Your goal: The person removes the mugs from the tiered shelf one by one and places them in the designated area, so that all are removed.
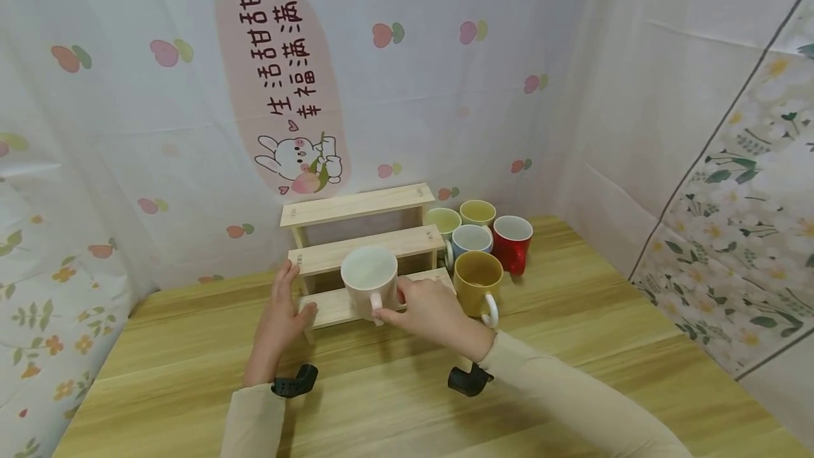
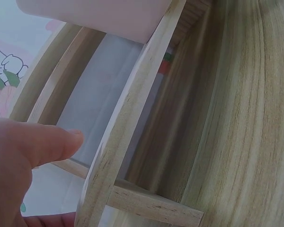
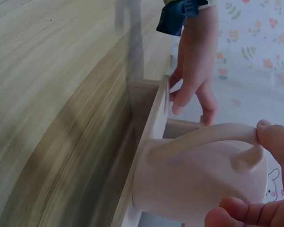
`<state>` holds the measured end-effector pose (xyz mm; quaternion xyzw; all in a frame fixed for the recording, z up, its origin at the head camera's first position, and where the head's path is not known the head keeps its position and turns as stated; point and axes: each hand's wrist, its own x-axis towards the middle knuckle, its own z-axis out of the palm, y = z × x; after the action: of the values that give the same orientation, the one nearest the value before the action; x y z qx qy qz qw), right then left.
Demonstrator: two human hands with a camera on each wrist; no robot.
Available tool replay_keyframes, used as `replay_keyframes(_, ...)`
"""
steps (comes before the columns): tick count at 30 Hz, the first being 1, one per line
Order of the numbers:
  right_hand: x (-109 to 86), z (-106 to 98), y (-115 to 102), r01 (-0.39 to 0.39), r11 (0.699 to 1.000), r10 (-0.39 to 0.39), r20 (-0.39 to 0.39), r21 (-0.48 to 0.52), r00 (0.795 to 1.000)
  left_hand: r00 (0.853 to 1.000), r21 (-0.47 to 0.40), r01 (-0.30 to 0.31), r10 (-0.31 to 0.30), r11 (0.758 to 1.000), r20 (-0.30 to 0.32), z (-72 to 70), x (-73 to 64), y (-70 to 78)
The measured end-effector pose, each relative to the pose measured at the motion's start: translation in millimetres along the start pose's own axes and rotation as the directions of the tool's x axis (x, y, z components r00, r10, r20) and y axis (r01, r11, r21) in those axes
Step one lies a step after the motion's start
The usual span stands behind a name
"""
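Observation:
A pale pink mug [image 1: 357, 292] stands on the lowest tier of a three-tier wooden rack [image 1: 359, 254], its handle toward the front. My right hand [image 1: 435, 311] holds this mug from the right, thumb at the upper part of the handle and fingers against the side, as the right wrist view shows. At the rack's left end is my left hand [image 1: 280, 316], its fingers along the end of the rack. In the left wrist view the left thumb [image 2: 52, 142] reaches out beside the lowest tier, with the mug's base at the top of that view.
Right of the rack a mustard mug [image 1: 467, 292] with a white handle stands in front of a blue mug [image 1: 472, 250] and a red mug [image 1: 506, 246]. A light green mug [image 1: 439, 232] and a yellow mug [image 1: 478, 218] are behind. A patterned curtain [image 1: 413, 112] hangs behind the table.

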<state>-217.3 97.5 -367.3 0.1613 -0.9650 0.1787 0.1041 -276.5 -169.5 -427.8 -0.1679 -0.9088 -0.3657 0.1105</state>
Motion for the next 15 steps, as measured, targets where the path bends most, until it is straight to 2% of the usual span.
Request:
replay_keyframes(8, -1.5, 2.3, 0.0, 0.021, 1.0, -0.021, -0.035, 0.0, 0.999, 1.0, -0.007, 0.006, -0.006, 1.0, -0.006, 2.5, 0.3, -1.0)
replay_keyframes(15, -3.1, -1.1, 2.4, 0.017, 1.0, -0.017, -0.035, -0.006, 0.999, 1.0, -0.024, 0.005, -0.005, 1.0, -0.007, 1.9, 0.4, -1.6)
